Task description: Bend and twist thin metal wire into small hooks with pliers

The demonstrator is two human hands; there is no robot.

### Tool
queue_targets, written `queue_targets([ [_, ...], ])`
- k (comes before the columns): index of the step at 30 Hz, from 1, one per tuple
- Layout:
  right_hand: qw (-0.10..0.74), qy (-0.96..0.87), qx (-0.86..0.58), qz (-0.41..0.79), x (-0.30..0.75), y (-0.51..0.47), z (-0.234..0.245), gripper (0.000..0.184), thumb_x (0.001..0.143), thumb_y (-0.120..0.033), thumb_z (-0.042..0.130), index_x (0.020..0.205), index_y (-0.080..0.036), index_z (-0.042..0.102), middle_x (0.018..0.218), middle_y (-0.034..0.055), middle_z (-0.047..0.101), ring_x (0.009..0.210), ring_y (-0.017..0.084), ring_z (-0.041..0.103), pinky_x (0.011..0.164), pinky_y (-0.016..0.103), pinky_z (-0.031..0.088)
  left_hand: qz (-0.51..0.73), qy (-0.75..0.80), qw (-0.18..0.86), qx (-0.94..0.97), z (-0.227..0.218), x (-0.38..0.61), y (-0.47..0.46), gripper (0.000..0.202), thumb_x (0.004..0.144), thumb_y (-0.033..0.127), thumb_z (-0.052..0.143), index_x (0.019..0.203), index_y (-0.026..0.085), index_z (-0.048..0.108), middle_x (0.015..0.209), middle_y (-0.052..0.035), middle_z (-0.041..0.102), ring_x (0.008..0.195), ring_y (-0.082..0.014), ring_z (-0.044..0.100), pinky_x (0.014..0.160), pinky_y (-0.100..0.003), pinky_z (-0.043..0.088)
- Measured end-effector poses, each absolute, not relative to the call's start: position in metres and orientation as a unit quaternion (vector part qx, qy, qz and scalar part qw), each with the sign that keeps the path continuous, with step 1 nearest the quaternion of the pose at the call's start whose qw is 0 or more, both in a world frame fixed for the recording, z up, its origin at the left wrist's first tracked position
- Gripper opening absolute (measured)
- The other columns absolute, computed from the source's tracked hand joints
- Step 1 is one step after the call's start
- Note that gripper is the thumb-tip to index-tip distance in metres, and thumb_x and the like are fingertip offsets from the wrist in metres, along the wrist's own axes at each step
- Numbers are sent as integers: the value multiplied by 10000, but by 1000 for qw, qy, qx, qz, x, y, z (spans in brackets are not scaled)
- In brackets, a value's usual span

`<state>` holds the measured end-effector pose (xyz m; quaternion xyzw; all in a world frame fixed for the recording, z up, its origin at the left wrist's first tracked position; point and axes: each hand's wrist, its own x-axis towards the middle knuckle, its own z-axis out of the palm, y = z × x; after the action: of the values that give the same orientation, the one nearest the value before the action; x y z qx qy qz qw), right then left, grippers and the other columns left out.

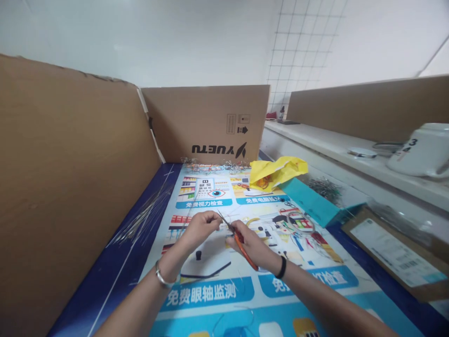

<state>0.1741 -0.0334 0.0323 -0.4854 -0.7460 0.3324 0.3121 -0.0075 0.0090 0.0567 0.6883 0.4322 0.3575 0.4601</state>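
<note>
My left hand is closed in a pinch over the printed poster, holding something thin that I cannot make out. A silver bangle sits on that wrist. My right hand is closed round orange-handled scissors, whose blades point up and left toward my left fingertips. A black band is on my right wrist. Both hands hover close together above the poster's middle.
Cardboard walls stand at the left and back. A bundle of thin wires lies at the left. A yellow bag, a teal box, a labelled carton and a white mug are at the right.
</note>
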Motion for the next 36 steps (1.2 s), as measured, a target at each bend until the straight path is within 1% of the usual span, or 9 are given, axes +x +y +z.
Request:
queue_targets([
  [5,310,-754,-464,348,170,-30,29,215,832,-394,467,897,-192,430,740,-31,437,637,110,395,594,239,339,349,435,456,694,53,-7,11,116,691,184,476,599,149,538,589,29,521,581,-91,446,579,-206,332],
  [11,296,-762,-467,338,168,-31,32,246,839,-433,446,883,-193,422,696,-36,423,619,113,405,581,241,340,342,447,449,694,51,-9,12,112,670,185,472,585,149,533,598,21,529,585,-100,449,575,-213,331],
  [17,281,-752,-474,362,162,-31,36,290,843,-479,424,812,-190,430,714,-9,483,657,122,465,605,247,380,330,464,444,692,49,-10,13,115,635,179,459,546,151,527,578,23,524,562,-96,434,549,-211,314],
  [19,258,-725,-498,401,158,-32,39,314,820,-503,450,778,-193,417,663,-22,465,592,107,454,543,230,379,320,475,446,687,46,-11,14,115,621,181,458,530,152,523,542,30,505,532,-90,413,531,-209,301],
  [22,187,-640,-533,522,152,-31,45,327,805,-528,447,783,-208,385,546,-64,399,418,75,379,386,196,319,294,499,465,670,37,-12,17,124,609,198,459,521,151,532,504,31,497,485,-83,377,491,-208,274],
  [25,141,-571,-540,602,148,-25,48,272,800,-462,471,774,-205,388,529,-69,408,363,63,364,320,178,314,270,512,477,661,27,-13,21,134,603,207,461,523,147,550,492,25,517,463,-79,359,476,-208,268],
  [29,74,-519,-567,635,143,-9,47,149,777,-286,483,700,-179,413,489,-63,407,344,66,379,302,184,347,261,533,459,661,17,-14,24,154,602,212,465,538,142,585,506,9,554,485,-91,411,496,-211,303],
  [32,17,-487,-587,647,138,2,47,170,736,-211,490,612,-181,378,428,-66,369,317,73,365,287,191,332,256,538,452,664,15,-14,26,162,601,212,461,526,140,586,489,11,539,483,-95,421,495,-212,312],
  [36,1,-470,-594,653,134,7,46,187,708,-180,495,578,-190,361,393,-72,342,296,70,328,275,198,324,248,541,450,665,11,-14,29,152,595,203,462,511,143,573,467,18,512,472,-95,413,479,-210,302],
])
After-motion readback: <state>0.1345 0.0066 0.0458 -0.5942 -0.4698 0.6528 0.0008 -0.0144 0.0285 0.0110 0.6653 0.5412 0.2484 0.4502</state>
